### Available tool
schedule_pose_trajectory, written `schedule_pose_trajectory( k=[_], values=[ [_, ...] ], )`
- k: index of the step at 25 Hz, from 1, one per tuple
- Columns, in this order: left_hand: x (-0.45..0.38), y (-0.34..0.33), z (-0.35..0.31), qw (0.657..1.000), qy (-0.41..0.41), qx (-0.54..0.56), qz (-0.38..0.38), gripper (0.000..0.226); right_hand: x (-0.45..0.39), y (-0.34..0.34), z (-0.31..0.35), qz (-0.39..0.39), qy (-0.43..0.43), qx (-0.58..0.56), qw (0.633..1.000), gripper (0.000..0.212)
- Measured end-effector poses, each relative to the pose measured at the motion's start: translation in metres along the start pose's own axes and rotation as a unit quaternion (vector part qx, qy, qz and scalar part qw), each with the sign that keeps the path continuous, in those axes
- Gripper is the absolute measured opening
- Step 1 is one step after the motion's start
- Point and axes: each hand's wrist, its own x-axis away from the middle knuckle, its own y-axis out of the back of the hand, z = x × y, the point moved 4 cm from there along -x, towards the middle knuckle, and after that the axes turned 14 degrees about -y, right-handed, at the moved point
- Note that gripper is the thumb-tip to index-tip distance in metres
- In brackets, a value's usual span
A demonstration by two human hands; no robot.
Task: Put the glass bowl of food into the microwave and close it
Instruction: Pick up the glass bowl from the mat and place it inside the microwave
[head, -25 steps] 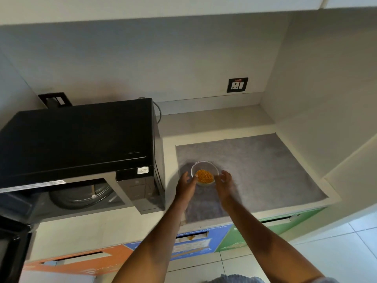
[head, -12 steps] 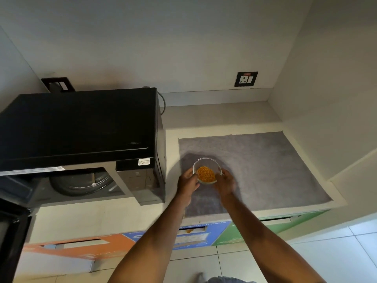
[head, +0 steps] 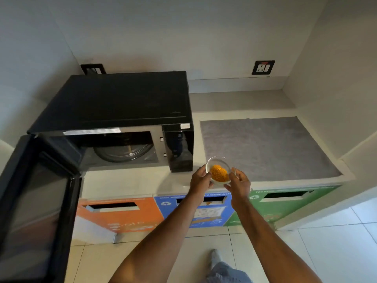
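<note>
A small glass bowl [head: 217,170] with orange food in it is held off the counter between both hands, just right of the microwave's front corner. My left hand [head: 200,180] grips its left side and my right hand [head: 238,181] its right side. The black microwave [head: 122,103] stands on the counter at the left. Its door [head: 34,203] hangs wide open toward the left, and the round turntable [head: 122,153] shows inside the cavity.
A grey mat [head: 265,148] covers the counter to the right of the microwave. Walls close off the alcove at back and right, with a socket [head: 263,67] on the back wall. Orange, blue and green bin fronts [head: 122,213] sit under the counter edge.
Both hands closed on the bowl and lifted it off the grey mat, bringing it toward me and the counter's front edge. The view pulled back, showing the open door.
</note>
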Motion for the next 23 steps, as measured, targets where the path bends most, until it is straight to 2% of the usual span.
schedule_pose_trajectory(
  k=[6, 11, 15, 23],
  values=[
    [0.077, 0.081, 0.009, 0.999, -0.018, -0.024, -0.013, 0.041, 0.074, -0.024, -0.067, 0.003, -0.018, 0.033, 0.999, 0.033],
    [0.111, 0.16, -0.001, 0.996, -0.036, 0.003, -0.079, 0.025, 0.124, -0.08, -0.101, 0.061, -0.023, 0.061, 0.996, 0.036],
    [0.107, 0.215, -0.014, 0.986, -0.059, 0.002, -0.156, 0.026, 0.142, -0.132, -0.107, 0.101, -0.002, 0.092, 0.991, 0.032],
    [0.04, 0.294, -0.047, 0.964, -0.103, 0.076, -0.231, 0.021, 0.13, -0.244, -0.092, 0.173, -0.001, 0.074, 0.982, 0.036]
  ],
)
